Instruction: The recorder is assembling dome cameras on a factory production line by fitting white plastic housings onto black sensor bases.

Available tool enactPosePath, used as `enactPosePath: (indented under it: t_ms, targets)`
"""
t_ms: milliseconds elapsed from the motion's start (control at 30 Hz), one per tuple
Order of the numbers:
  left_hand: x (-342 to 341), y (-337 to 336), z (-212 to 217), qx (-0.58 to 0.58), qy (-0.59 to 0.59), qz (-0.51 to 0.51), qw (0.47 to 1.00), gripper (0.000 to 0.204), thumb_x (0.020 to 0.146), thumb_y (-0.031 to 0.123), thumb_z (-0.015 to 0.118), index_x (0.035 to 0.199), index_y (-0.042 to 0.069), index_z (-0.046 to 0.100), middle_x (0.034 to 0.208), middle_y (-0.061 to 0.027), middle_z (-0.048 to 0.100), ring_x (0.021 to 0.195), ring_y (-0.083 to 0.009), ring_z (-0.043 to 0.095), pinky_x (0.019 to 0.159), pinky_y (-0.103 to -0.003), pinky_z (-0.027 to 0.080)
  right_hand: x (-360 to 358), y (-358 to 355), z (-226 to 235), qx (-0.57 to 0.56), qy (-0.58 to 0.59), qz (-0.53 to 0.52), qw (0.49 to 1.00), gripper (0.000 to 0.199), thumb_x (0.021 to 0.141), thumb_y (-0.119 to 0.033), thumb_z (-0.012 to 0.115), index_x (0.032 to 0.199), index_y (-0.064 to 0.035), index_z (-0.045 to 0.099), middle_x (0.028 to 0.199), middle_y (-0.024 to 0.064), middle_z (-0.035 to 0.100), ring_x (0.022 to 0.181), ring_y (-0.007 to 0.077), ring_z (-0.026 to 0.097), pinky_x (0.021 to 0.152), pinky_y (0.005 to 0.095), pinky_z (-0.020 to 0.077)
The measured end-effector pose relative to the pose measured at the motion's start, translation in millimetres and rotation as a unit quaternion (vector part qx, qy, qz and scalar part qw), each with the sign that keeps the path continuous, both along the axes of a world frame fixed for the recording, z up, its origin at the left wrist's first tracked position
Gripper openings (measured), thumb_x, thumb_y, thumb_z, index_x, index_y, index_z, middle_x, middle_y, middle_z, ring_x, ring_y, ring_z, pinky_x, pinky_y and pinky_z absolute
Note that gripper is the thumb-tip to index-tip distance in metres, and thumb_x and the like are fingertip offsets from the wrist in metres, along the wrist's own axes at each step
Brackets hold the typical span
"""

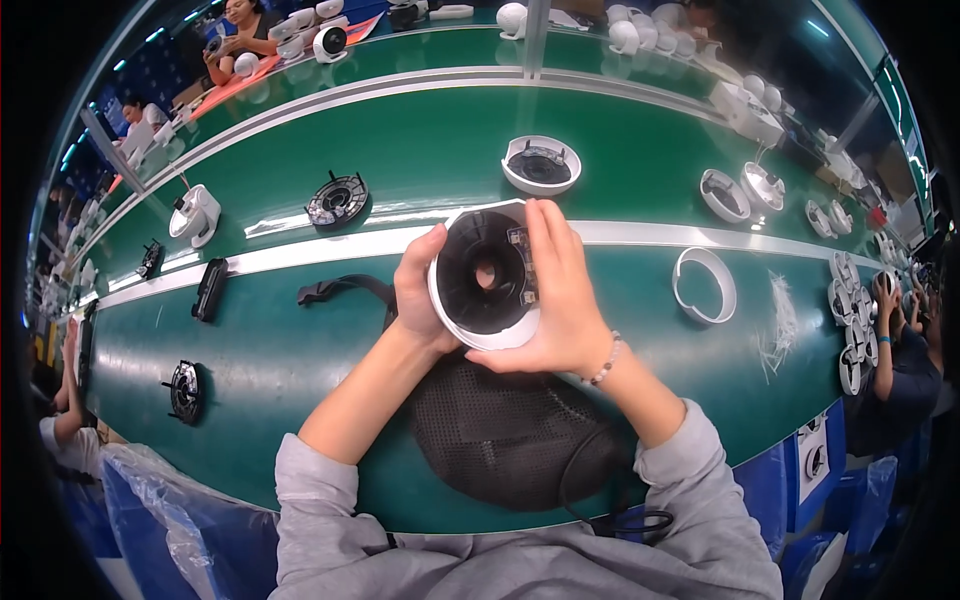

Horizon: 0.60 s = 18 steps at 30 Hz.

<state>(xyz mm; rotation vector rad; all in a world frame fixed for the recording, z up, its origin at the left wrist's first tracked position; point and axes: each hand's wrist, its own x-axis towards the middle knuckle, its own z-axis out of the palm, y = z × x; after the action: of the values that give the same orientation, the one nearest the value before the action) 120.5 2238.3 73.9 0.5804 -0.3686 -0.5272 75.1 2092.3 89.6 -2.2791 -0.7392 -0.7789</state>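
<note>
Hands (565, 298) grasping rnd wht housing (514, 333) w/ holed blk insert (463, 275), blk mesh-textured item (500, 430) below, glossy grn tabletop (285, 350)

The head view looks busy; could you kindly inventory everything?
Housing: 1, white, black inside, held
Worktop: 1, green, across view
Strip: 1, silvery, across worktop
Cup: 1, white, beyond strip, ahead
Discs: 2, black, left, either side of strip
Bar: 1, black, left, by strip
Ring: 1, white, near right
Strands: uncountable, whitish, right of ring
Mesh item: 1, black, below housing
Other parts: many, mostly white, far and right
People: several, mixed clothing, far side, edges
Panels: several, blue, bottom left, right
Left hand: 1, bare, on housing
Right hand: 1, bare, on housing
Sleeves: 2, grey, below
</note>
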Motion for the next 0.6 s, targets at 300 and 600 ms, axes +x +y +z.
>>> enactPosePath:
  t_ms: [300, 600]
  targets:
    - [-12, -6, 2, -0.032, -0.008, 0.015, 0.999, 0.051, 0.076, 0.037, 0.044, 0.109, -0.002, 0.046, 0.096, -0.0131, 0.056, 0.087, -0.0206, 0.054, 0.077, -0.032, 0.045, -2, 3, -10, 0.020, -0.016, 0.002, 1.000, 0.119, 0.044, -0.046, 0.075, 0.128, 0.0085, 0.010, 0.128, 0.0293, 0.016, 0.117, 0.0423, 0.022, 0.096, 0.0453, 0.0209]
    - [62, -13, 1, 0.108, 0.103, 0.160, 0.976, 0.046, 0.080, 0.036, 0.033, 0.104, 0.001, 0.050, 0.102, -0.0155, 0.055, 0.096, -0.0281, 0.052, 0.087, -0.041, 0.040, 6, -119, 19, 0.030, 0.086, -0.160, 0.983, 0.076, 0.067, -0.036, 0.066, 0.127, -0.0049, 0.031, 0.133, 0.0183, 0.023, 0.123, 0.0306, 0.022, 0.099, 0.0379, 0.0210]
